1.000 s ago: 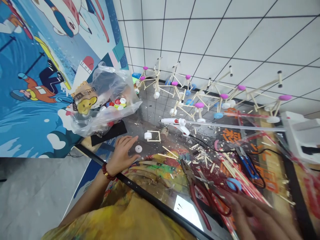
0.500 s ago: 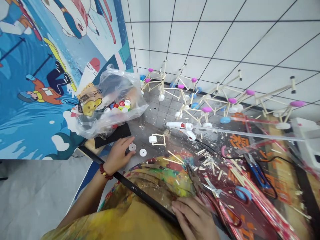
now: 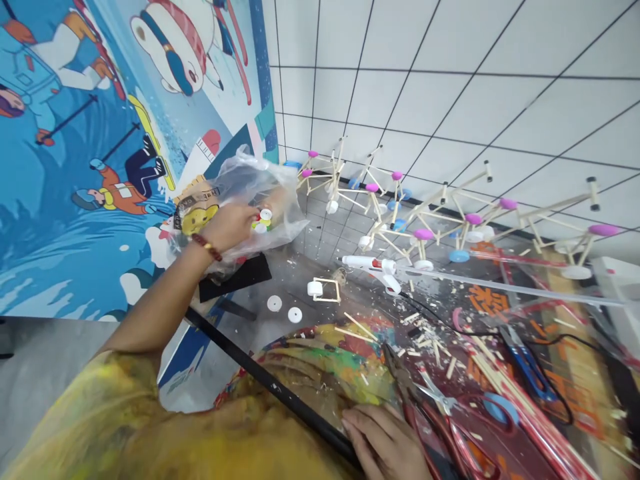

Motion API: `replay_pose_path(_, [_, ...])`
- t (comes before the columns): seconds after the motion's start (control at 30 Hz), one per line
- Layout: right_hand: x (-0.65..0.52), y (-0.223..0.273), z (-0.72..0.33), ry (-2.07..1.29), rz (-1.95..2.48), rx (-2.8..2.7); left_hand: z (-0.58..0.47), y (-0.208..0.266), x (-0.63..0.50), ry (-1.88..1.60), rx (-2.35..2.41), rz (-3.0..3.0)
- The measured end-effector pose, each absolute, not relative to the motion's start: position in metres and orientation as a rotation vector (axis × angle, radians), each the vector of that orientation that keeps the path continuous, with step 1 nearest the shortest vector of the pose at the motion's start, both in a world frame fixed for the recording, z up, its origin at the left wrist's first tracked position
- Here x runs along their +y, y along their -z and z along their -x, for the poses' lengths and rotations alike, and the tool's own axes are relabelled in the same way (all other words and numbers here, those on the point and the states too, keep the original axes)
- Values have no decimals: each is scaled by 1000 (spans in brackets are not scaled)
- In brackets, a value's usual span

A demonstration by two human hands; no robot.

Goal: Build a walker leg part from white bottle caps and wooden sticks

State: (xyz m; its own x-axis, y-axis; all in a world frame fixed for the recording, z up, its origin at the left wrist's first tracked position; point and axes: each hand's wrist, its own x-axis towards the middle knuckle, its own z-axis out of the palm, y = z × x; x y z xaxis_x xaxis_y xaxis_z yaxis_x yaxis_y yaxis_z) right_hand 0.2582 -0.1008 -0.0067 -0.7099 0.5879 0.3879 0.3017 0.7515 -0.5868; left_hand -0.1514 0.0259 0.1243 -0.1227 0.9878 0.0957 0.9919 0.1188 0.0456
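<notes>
My left hand (image 3: 233,225), with a beaded bracelet at the wrist, reaches into the mouth of a clear plastic bag (image 3: 287,230). Its fingertips are among small coloured plastic wheels (image 3: 265,215), and what they grip, if anything, is not clear. Two white discs (image 3: 274,303) with centre holes lie apart on the table below the bag. Beside them is a small wooden stick frame (image 3: 327,291) with a white wheel at one side. My right hand (image 3: 383,437) rests at the table's front edge, fingers stretched out, holding nothing, near red-handled pliers (image 3: 400,377).
A white glue gun (image 3: 373,264) lies mid-table, its cord trailing right. Stick models (image 3: 425,233) with wheels line the wall. Scissors (image 3: 443,400), blue-handled pliers (image 3: 527,367) and wood scraps (image 3: 425,340) cover the right side. A black bar (image 3: 270,387) runs along the front edge.
My left hand has left the white discs on the table and moved up and away into the plastic bag. My right hand stays where it was. The view has shifted slightly.
</notes>
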Motion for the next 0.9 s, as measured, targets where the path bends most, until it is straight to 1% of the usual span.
replay_pose_path(0.03, [-101, 6, -257, -654, 673, -2383, 154, -119, 43, -18, -2357, 2021])
replay_pose_path(0.17, [-101, 3, -254, -623, 704, -2373, 153, -97, 89, -134, -2429, 1944])
replay_pose_path(0.3, [-101, 5, -254, -624, 716, -2349, 155, -90, 88, -57, -2432, 1895])
replay_pose_path(0.4, [-99, 7, -255, -623, 712, -2338, 159, -93, 58, 132, -2350, 1857])
replay_pose_path(0.43, [-98, 7, -255, -615, 708, -2337, 160, -94, 45, 252, -2294, 1827])
replay_pose_path(0.47, [-97, 8, -255, -607, 702, -2338, 160, -94, 30, 553, -2145, 1796])
replay_pose_path(0.5, [-96, 8, -255, -599, 697, -2345, 160, -93, 16, 775, -1980, 1785])
replay_pose_path(0.53, [-95, 7, -255, -591, 692, -2353, 159, -92, 3, 915, -1844, 1771])
replay_pose_path(0.6, [-94, 7, -256, -581, 682, -2363, 156, -89, -17, 1060, -1644, 1761])
replay_pose_path(0.67, [-94, 8, -256, -587, 673, -2366, 150, -86, -30, 1132, -1563, 1787])
replay_pose_path(0.73, [-96, 8, -257, -610, 680, -2370, 139, -84, -40, 1255, -1543, 1823])
replay_pose_path(0.8, [-98, 9, -257, -637, 700, -2367, 123, -82, -50, 1519, -1594, 1836])
replay_pose_path(0.83, [-99, 8, -257, -646, 709, -2360, 114, -81, -56, 1705, -1671, 1830])
replay_pose_path(0.9, [-100, 7, -257, -659, 724, -2343, 94, -79, -69, 2271, -1947, 1722])
